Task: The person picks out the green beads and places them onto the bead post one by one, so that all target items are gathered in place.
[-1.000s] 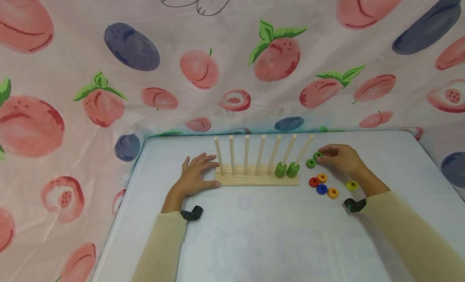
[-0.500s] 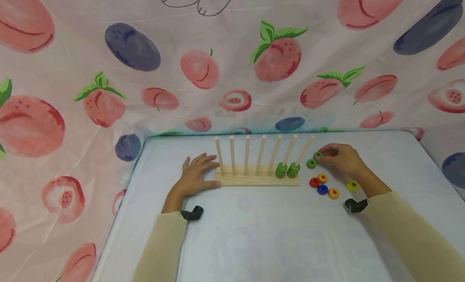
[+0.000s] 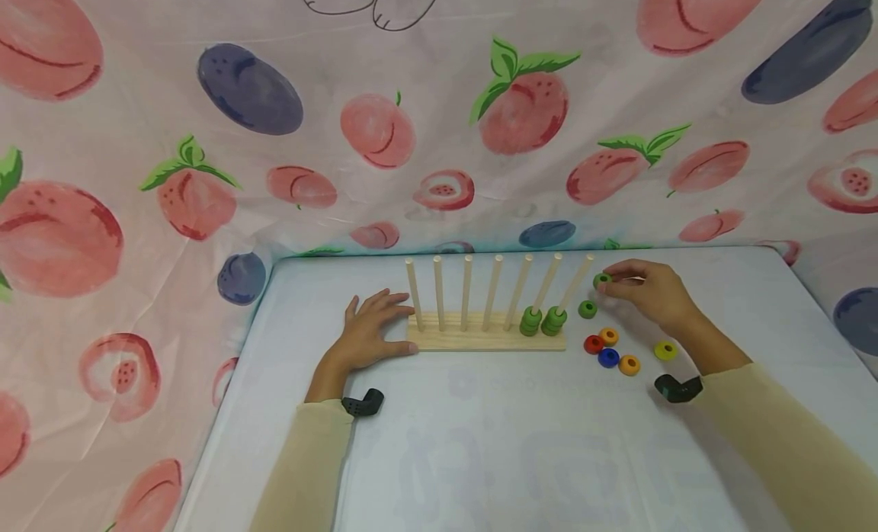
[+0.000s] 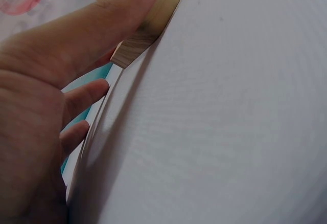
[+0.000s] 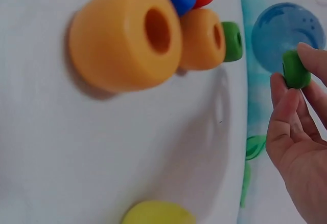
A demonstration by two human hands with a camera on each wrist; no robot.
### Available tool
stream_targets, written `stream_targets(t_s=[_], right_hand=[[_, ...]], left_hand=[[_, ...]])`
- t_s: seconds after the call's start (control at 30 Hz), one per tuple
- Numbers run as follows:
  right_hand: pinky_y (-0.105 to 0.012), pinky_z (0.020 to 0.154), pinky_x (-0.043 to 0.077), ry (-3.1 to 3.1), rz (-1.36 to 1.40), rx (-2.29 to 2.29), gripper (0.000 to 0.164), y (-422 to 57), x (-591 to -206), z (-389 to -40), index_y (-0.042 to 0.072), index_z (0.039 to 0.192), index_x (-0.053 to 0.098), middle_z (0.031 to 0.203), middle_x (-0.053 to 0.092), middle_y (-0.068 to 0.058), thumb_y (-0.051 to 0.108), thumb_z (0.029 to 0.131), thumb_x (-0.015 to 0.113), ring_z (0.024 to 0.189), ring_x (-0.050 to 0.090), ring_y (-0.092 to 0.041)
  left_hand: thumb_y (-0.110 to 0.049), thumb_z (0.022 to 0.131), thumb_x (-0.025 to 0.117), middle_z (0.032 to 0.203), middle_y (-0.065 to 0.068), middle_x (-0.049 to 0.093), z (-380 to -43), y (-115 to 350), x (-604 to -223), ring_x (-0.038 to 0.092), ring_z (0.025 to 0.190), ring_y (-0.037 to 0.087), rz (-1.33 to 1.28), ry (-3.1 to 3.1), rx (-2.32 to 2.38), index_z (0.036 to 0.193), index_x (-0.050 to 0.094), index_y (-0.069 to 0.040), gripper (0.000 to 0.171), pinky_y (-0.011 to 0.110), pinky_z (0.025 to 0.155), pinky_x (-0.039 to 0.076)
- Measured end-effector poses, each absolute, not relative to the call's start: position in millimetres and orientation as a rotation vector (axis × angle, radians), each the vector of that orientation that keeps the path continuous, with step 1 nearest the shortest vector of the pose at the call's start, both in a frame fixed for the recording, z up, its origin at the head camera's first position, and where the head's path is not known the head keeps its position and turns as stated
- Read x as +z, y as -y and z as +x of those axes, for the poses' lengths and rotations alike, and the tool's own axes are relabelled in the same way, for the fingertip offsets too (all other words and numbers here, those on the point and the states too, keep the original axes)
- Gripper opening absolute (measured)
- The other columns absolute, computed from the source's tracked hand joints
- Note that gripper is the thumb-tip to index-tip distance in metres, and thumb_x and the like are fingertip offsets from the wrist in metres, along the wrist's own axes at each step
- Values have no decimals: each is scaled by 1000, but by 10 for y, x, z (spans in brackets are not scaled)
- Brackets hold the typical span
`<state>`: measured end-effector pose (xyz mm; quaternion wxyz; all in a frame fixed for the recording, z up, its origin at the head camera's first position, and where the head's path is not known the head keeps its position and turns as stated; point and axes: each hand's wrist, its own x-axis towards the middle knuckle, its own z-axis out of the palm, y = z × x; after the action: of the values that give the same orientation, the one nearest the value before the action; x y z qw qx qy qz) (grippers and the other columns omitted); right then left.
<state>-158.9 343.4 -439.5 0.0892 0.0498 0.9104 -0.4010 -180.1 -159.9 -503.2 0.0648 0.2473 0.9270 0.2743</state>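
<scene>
A wooden peg stand has several upright dowels on a flat base. Green beads are stacked low on its two rightmost dowels. My left hand grips the base's left end, the thumb along the near edge and a fingertip at the far side; its other fingers are spread. To the right of the stand, my right hand pinches a green bead between thumb and fingers, held up off the table in the right wrist view. Another green bead lies below that hand.
Near the stand's right end lie a red bead, a blue bead and two orange beads, one of them the front orange bead. A yellow bead lies by the right wrist. A fruit-patterned cloth hangs behind the table.
My right hand has lifted the green bead and moved slightly up and away from the other green bead. My left hand and the peg stand have stayed in place.
</scene>
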Motion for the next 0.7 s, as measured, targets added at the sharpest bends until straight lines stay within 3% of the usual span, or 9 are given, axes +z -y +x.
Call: stream_targets(t_s=[0.17, 0.23, 0.37, 0.47, 0.7], right_hand=[[-49, 106, 51, -2681, 155, -1289, 62, -3395, -4302, -1543, 14, 135, 62, 129, 69, -8, 55, 90, 71, 108, 65, -7], [-52, 108, 49, -2678, 155, -1322, 62, -3380, -4256, -1527, 14, 136, 62, 127, 71, -4, 55, 90, 71, 102, 65, 1], [-25, 99, 53, -2704, 129, -1350, 60, -3352, -4160, -1495, 16, 136, 63, 120, 72, 8, 55, 92, 70, 99, 64, 7], [-8, 86, 48, -2726, 112, -1348, 59, -3320, -4078, -1467, 17, 137, 63, 118, 72, 15, 55, 93, 68, 100, 63, 7], [-4, 85, 48, -2741, 88, -1462, 53, -3216, -3870, -1390, 18, 137, 61, 116, 69, 19, 50, 95, 68, 102, 65, 8]], left_hand=[[-61, 78, 80, 161, -5, 44, -1797, 1596, -5033, 21, 158, 27, 747, -2802, 812, 138, 64, -26, 71, 67, 122, -5], [-61, 78, 80, 161, -5, 44, -1798, 1599, -5036, 21, 158, 27, 746, -2805, 807, 138, 64, -27, 71, 67, 122, -5], [-62, 79, 79, 161, -6, 43, -1804, 1606, -5047, 20, 158, 25, 743, -2808, 796, 138, 64, -27, 71, 66, 122, -5], [-61, 79, 79, 161, -6, 43, -1806, 1610, -5052, 20, 158, 25, 750, -2807, 799, 138, 63, -27, 71, 66, 122, -5], [-62, 78, 79, 161, -4, 43, -1811, 1617, -5059, 21, 157, 27, 768, -2806, 824, 138, 63, -27, 71, 67, 121, -6]])
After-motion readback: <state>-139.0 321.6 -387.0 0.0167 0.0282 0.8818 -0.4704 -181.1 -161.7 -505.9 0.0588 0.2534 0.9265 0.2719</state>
